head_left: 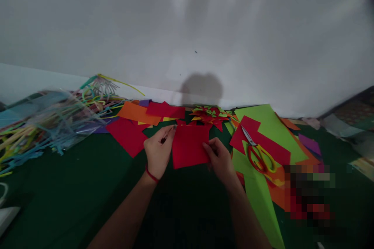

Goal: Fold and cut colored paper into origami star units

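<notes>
A red paper sheet (189, 147) lies on the dark green table (87, 179) between my hands. My left hand (158, 151) presses on its left edge and grips a thin dark pen or pencil (167, 135), fingers closed round it. On the sheet's right edge rests my right hand (219, 158), its fingers curled and pinching the paper. Just behind the sheet sits a pile of red, yellow and green paper stars (212, 116).
Red-handled scissors (257, 151) lie on red and lime green sheets (271, 128) to the right. Orange and red sheets (137, 118) are spread at the back left. A heap of coloured straws or strips (49, 124) fills the far left. A white wall rises behind.
</notes>
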`<state>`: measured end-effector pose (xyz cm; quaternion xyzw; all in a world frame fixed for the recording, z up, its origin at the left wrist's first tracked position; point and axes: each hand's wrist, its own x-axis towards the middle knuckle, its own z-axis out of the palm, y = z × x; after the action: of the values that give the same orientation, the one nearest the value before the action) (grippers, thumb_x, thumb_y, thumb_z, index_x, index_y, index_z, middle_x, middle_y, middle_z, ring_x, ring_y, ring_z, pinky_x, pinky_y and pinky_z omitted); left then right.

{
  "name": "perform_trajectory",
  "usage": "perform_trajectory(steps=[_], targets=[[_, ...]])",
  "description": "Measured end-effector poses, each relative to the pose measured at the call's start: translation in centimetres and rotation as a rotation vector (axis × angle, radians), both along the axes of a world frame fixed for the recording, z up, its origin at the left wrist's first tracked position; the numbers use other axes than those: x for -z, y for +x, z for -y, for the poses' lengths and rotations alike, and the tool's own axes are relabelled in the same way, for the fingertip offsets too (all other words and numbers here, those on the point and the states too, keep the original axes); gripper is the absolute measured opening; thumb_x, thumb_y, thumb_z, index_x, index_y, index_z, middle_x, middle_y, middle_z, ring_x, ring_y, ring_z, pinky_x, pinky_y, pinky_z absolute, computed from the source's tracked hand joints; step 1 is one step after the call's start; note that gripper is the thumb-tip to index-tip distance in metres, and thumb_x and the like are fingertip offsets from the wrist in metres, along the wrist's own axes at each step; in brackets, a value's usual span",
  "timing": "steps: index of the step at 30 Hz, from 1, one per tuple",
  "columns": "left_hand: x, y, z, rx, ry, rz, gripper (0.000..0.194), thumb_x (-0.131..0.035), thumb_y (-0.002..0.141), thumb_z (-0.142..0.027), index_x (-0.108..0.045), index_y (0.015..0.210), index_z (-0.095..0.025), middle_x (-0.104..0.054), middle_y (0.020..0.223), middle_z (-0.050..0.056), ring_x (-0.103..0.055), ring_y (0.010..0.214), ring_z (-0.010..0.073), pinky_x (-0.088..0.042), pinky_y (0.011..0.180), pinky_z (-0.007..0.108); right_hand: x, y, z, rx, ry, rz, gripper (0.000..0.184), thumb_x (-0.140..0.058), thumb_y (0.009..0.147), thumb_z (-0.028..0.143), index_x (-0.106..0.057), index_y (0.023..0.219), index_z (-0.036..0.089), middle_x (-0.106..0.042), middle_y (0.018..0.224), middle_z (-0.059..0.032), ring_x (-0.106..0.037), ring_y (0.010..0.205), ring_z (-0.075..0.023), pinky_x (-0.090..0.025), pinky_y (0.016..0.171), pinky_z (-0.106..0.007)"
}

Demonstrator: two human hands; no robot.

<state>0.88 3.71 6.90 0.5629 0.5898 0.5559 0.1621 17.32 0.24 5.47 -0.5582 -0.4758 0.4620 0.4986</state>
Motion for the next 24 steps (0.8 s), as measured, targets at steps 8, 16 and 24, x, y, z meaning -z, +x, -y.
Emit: perform_trajectory(steps=[8,16,24], targets=[[0.0,-0.2,-0.2,-0.024,-0.003,0.044,0.021,-0.057,0.076,-0.034,-0.068,0.082,-0.017,-0.068,0.070,0.001,-0.059,0.062,0.0139,-0.045,0.057,0.021,-0.6,1.0,0.2,-0.149,0.063,-0.015,0.014,-0.059,0.075,0.033,-0.055,0.085,0.023,-0.054,0.063,0.0063,-0.051,0.046,-0.0083,-0.043,0.047,-0.021],[0.3,-0.4,-0.6,-0.037,-0.051,0.100,0.022,-0.056,0.077,-0.033,-0.068,0.082,-0.015,-0.067,0.069,0.001,-0.059,0.063,0.0140,-0.044,0.055,0.020,-0.4,1.5,0.6,-0.247,0.049,0.140,0.016,-0.057,0.076,0.034,-0.055,0.086,0.022,-0.058,0.069,0.0034,-0.058,0.058,-0.0125,-0.044,0.058,-0.025],[0.6,-0.2,-0.8,0.061,-0.104,0.224,0.021,-0.059,0.074,-0.034,-0.067,0.081,-0.015,-0.067,0.070,0.002,-0.060,0.066,0.0145,-0.045,0.058,0.021,-1.7,2.4,1.1,-0.357,0.025,0.342,0.013,-0.054,0.078,0.035,-0.055,0.075,0.022,-0.059,0.067,0.0025,-0.055,0.061,-0.0128,-0.040,0.054,-0.022]])
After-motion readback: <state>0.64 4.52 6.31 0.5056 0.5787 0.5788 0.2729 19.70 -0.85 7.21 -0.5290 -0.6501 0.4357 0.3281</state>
